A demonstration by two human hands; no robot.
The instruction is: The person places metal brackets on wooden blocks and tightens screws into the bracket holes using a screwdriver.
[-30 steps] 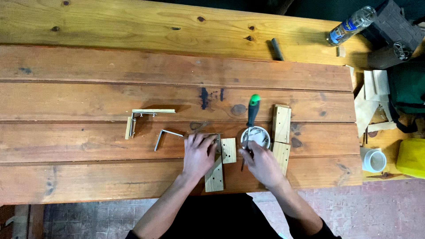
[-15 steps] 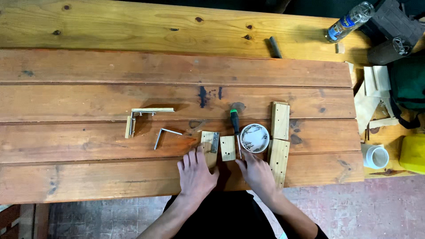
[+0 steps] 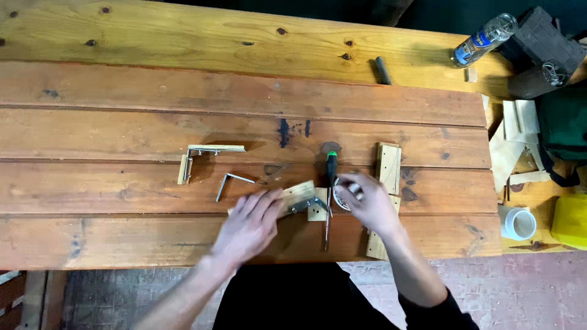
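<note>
Small round tin (image 3: 346, 197) on the wooden workbench (image 3: 122, 122), mostly covered by the right hand (image 3: 367, 205), contents hidden; white cup (image 3: 517, 223) off the bench's right end, seemingly empty, and a clear plastic bottle (image 3: 483, 40) lying at the far right. Small wooden block with a metal bracket (image 3: 304, 200) just beside the left hand's (image 3: 247, 226) fingertips, touching or nearly so, with a green-handled screwdriver (image 3: 329, 192) lying between both hands. Left hand flat, fingers spread, motion-blurred; right hand curled over the tin, grip impossible to tell.
</note>
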